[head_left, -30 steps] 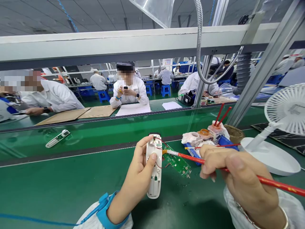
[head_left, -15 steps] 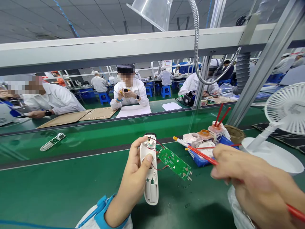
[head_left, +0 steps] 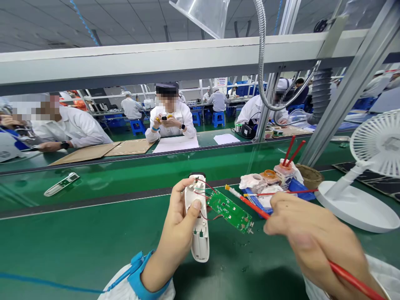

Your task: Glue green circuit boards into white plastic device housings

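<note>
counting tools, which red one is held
The brush in the right hand; another brush lies across the blue tray; two red sticks stand in a jar.

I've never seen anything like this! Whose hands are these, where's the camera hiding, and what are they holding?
There's no robot here, just one person working bare-handed. The camera is worn on that person's head, so you look forward and down, as they would. The left hand has a long white shell in its grip. Thin wires run from the shell to a green circuit board at its side. The right hand holds a red-handled brush. To the right, on the green table, are a blue tray with small jars in it and a white fan.
</note>
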Tool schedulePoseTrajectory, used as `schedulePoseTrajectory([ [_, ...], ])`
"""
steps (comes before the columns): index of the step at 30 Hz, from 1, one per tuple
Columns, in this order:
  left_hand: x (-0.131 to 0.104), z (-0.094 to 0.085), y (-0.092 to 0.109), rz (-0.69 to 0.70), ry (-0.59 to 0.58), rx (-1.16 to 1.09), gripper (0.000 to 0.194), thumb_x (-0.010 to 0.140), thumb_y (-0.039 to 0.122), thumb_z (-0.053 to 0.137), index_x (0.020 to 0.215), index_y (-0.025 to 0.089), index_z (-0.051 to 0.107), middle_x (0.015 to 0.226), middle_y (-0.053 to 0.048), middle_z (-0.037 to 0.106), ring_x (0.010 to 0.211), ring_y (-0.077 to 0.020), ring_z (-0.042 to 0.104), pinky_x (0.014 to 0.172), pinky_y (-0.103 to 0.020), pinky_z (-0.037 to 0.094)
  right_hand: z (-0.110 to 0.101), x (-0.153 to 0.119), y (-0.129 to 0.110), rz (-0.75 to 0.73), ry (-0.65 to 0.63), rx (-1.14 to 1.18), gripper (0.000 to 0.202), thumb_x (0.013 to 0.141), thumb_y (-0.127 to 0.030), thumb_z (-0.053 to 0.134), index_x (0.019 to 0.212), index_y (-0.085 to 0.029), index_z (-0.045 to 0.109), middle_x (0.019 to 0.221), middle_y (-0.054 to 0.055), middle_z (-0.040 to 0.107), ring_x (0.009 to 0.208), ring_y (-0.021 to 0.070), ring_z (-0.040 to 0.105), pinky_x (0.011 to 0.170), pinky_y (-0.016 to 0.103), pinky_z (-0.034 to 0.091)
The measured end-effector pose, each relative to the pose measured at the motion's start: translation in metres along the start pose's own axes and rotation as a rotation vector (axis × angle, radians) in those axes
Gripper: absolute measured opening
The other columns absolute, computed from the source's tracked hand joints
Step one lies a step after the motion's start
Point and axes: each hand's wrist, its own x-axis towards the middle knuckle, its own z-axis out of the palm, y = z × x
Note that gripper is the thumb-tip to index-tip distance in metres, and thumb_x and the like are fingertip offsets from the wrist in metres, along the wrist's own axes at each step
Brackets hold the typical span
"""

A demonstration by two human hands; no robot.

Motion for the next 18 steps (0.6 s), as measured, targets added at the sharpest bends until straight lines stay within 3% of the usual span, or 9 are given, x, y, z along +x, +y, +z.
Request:
schedulePoseTrajectory([
  [4, 0.003, -0.002, 0.004, 0.01, 0.039, 0.009, 0.033, 0.083, 0.028, 0.058, 0.113, 0.036, 0.047, 0.101, 0.002, 0.056, 0.071, -0.01, 0.052, 0.063, -0.02, 0.047, 0.003, 0.0, 0.013, 0.107, 0.081, 0.108, 0.033, 0.095, -0.021, 0.031, 0.074, -0.019, 0.057, 0.056, 0.002, 0.053, 0.052, 0.0151, 0.047, 0.049, 0.031, 0.037],
  [7, 0.008, -0.004, 0.005, -0.009, 0.042, -0.002, 0.036, 0.082, 0.029, 0.059, 0.115, 0.034, 0.046, 0.104, 0.001, 0.055, 0.072, -0.0112, 0.054, 0.066, -0.023, 0.048, 0.0, 0.0, 0.033, 0.411, 0.359, 0.379, 0.034, 0.095, -0.029, 0.036, 0.08, -0.019, 0.064, 0.056, 0.003, 0.059, 0.052, 0.0134, 0.052, 0.042, 0.024, 0.037],
  [10, 0.014, -0.007, 0.005, -0.029, 0.059, -0.006, 0.042, 0.081, 0.029, 0.06, 0.119, 0.033, 0.044, 0.098, 0.001, 0.057, 0.073, -0.0124, 0.056, 0.067, -0.025, 0.049, -0.006, -0.01, 0.064, 0.783, 0.585, 0.709, 0.024, 0.091, -0.031, 0.047, 0.074, -0.019, 0.06, 0.043, -0.002, 0.054, 0.037, 0.0079, 0.042, 0.044, 0.02, 0.04],
  [13, 0.02, -0.011, 0.003, -0.048, 0.085, -0.011, 0.05, 0.079, 0.03, 0.063, 0.124, 0.034, 0.041, 0.091, 0.001, 0.058, 0.071, -0.0125, 0.058, 0.07, -0.027, 0.05, -0.005, -0.037, 0.097, 1.282, 0.482, 1.047, 0.036, 0.09, -0.033, 0.048, 0.058, -0.017, 0.046, 0.033, -0.007, 0.039, 0.028, 0.003, 0.029, 0.042, 0.017, 0.039],
  [15, 0.024, -0.013, 0.0, -0.056, 0.086, 0.0, 0.054, 0.078, 0.03, 0.064, 0.126, 0.034, 0.04, 0.089, 0.002, 0.059, 0.071, -0.0125, 0.058, 0.072, -0.029, 0.051, 0.0, -0.058, 0.112, 1.399, 0.458, 1.044, 0.038, 0.092, -0.026, 0.045, 0.056, -0.016, 0.041, 0.036, -0.008, 0.038, 0.025, -0.0007, 0.02, 0.038, 0.015, 0.035],
  [18, 0.029, -0.015, -0.005, -0.067, 0.081, 0.031, 0.058, 0.077, 0.031, 0.065, 0.129, 0.035, 0.039, 0.092, 0.001, 0.059, 0.073, -0.013, 0.06, 0.069, -0.028, 0.051, 0.009, -0.081, 0.125, 1.492, 0.442, 0.977, 0.03, 0.092, -0.018, 0.045, 0.062, -0.016, 0.045, 0.042, -0.008, 0.041, 0.026, -0.002, 0.02, 0.036, 0.012, 0.031],
])
